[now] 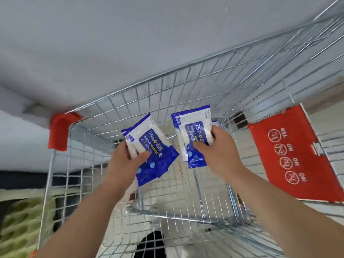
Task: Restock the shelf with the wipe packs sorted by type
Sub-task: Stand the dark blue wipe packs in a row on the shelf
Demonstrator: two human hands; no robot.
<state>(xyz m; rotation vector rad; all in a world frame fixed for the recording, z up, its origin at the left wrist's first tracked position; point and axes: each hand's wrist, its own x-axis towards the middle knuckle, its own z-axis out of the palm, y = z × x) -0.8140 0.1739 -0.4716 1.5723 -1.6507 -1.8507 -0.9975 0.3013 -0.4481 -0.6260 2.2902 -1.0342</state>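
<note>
The left hand (126,161) grips a bundle of blue-and-white wipe packs (158,161); the right hand (214,151), apart from it, grips a second bundle (193,127). Below and beyond both hands is the wire cart (162,76), its red flap (297,164) right of the right hand.

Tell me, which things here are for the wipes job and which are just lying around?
For the job:
- left hand, holding the left bunch of wipe packs
- right hand, holding the right bunch of wipe packs
- wire cart under both hands

Just there:
- red sign on the cart
- red corner guard
- green patterned thing, too blurry to name
</note>
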